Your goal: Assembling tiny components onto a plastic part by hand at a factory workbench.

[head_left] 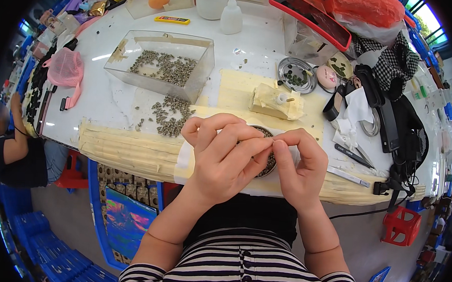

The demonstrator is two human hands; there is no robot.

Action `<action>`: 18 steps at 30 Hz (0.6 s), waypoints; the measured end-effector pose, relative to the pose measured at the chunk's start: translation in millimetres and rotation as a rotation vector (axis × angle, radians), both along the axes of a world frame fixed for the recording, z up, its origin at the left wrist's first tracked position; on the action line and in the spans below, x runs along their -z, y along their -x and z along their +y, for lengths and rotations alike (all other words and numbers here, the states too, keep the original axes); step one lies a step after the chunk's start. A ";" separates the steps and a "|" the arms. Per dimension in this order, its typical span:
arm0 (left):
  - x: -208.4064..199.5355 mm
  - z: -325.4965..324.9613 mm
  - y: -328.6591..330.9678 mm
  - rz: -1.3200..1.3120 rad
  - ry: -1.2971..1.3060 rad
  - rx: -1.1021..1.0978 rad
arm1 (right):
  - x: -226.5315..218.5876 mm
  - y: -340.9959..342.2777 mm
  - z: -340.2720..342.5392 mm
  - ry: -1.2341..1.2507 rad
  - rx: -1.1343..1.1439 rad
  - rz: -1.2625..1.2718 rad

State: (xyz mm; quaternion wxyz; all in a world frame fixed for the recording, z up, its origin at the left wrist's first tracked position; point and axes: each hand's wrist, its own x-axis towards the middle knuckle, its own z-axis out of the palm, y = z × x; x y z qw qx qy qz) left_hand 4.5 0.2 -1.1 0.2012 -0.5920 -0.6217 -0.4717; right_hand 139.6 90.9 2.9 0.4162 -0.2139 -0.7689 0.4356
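Observation:
My left hand (222,153) and my right hand (303,169) meet fingertip to fingertip above a round dish (273,167) near the table's front edge. Both are closed in a pinch; what sits between the fingertips is too small or too hidden to make out. Small grey-brown parts (263,170) fill the dish, which my fingers partly cover. Left of my left hand lies a loose pile of similar small parts (170,116). Behind it, a clear plastic box (198,82) holds many more.
A taped block (269,103) with a small white piece stands beyond my hands. To its right are a round clear dish (312,84) of dark bits and a phone in a red case (311,19). Tweezers (353,155) lie at right. A person (18,151) sits far left.

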 end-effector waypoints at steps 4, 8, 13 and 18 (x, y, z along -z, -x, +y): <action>5.8 1.9 1.5 -0.034 -0.038 0.039 | 2.8 -1.7 -0.2 0.075 -0.016 0.001; 6.4 3.4 2.5 -0.071 -0.043 0.065 | 4.3 -1.7 1.1 0.116 -0.041 -0.002; 5.2 3.0 2.1 -0.070 -0.033 0.066 | 3.1 -2.3 0.0 0.203 -0.041 0.026; 5.8 2.9 2.1 -0.054 -0.025 0.018 | 1.7 -1.3 -1.0 -0.019 0.039 0.081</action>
